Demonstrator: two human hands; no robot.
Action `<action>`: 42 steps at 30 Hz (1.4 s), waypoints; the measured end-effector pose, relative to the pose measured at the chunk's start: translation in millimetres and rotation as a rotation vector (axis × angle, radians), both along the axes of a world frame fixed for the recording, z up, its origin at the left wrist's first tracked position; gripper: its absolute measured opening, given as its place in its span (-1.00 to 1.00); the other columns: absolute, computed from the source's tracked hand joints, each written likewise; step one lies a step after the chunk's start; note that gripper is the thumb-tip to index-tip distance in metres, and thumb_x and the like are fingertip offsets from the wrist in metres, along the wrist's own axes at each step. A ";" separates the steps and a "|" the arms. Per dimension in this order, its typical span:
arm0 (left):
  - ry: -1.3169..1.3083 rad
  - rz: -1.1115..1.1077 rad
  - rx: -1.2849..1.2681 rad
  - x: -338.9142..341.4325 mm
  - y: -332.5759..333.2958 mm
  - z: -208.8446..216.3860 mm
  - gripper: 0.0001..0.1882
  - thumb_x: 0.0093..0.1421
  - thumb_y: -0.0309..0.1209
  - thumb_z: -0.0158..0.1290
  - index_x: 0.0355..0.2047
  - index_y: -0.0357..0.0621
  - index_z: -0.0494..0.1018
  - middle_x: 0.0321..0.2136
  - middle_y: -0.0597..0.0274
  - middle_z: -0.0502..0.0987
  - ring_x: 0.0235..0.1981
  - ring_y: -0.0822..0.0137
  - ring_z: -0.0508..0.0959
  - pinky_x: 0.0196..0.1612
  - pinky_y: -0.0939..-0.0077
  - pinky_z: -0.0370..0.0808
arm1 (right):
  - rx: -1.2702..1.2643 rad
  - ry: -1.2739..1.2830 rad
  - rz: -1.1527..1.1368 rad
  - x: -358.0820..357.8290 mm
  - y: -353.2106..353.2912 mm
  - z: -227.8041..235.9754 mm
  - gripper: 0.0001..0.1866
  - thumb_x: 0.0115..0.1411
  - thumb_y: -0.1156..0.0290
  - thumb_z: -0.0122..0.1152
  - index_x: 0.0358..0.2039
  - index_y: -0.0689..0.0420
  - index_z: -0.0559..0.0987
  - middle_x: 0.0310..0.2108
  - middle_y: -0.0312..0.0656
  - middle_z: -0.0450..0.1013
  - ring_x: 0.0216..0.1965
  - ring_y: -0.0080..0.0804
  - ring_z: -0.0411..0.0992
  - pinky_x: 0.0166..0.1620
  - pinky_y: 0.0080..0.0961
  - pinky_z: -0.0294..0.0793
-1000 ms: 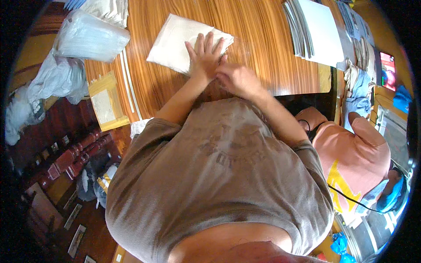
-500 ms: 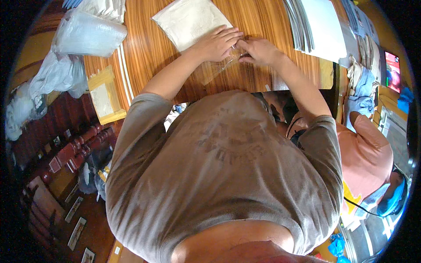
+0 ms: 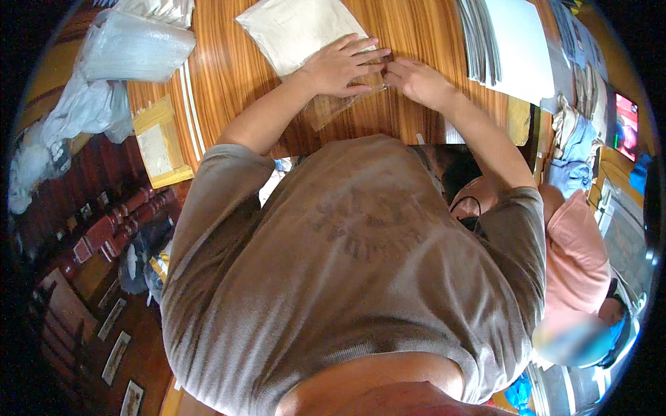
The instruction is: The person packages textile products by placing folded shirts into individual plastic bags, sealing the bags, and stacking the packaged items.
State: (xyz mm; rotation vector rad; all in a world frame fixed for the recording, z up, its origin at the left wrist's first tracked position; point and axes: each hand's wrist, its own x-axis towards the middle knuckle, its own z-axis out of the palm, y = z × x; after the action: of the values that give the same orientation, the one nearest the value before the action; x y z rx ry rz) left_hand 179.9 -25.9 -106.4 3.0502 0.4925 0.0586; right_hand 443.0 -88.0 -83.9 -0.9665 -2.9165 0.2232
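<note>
On the wood-grain table (image 3: 229,62) lies a flat, folded cream cloth item (image 3: 295,28) inside a clear plastic bag. The bag's see-through flap (image 3: 326,111) reaches back toward me, past the cloth. My left hand (image 3: 343,66) rests palm down over the near right part of the bag, its fingers spread. Bent fingers of my right hand (image 3: 420,82) pinch the bag's edge just right of my left fingertips. The exact grip under those fingers is partly hidden.
A pile of clear plastic bags (image 3: 135,52) lies at the left. To the right are a stack of white sheets (image 3: 520,48) and folded garments (image 3: 572,156). Yellow tape (image 3: 159,142) covers the table's left corner. A person in a pink top (image 3: 576,243) is close on my right.
My left hand's fingers have spread wider over the bag. My right hand has shifted slightly right, still at the bag's edge. The whole view has shifted a little.
</note>
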 end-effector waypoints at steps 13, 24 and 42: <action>-0.006 0.034 -0.001 -1.4 -3.1 -1.8 -0.41 0.45 0.07 -0.13 0.44 0.35 0.25 0.51 0.51 0.11 0.53 0.25 0.04 0.55 0.04 -0.04 | 0.084 0.091 -0.096 8.6 -6.9 18.7 -0.70 0.26 0.29 0.28 -0.04 0.11 0.52 -0.11 -0.14 0.46 0.05 -0.13 0.46 0.14 -0.22 0.51; -0.020 0.041 -0.046 -3.5 -2.7 -2.3 -0.52 0.46 -0.07 -0.10 0.34 0.24 0.40 0.49 0.49 0.15 0.54 0.29 0.00 0.56 0.08 -0.08 | -0.148 0.054 -0.019 -1.0 14.2 10.3 -0.82 0.23 0.37 0.27 -0.19 0.16 0.59 -0.09 -0.13 0.46 0.03 -0.13 0.46 0.13 -0.24 0.53; -0.075 0.003 0.021 -0.5 -2.5 -6.6 -0.48 0.39 -0.13 0.01 0.36 0.27 0.37 0.52 0.61 0.07 0.53 0.33 0.01 0.54 0.13 0.04 | 0.037 0.053 -0.051 -37.1 -15.3 19.5 -0.67 0.25 0.29 0.28 -0.02 0.13 0.56 -0.07 -0.15 0.50 0.05 -0.16 0.46 0.14 -0.27 0.46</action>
State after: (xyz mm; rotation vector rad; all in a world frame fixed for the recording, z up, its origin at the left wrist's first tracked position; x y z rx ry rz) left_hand 179.4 -28.4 -112.9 3.0537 0.4951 0.1785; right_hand 405.9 -103.4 -64.3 -1.0123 -2.8339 0.1880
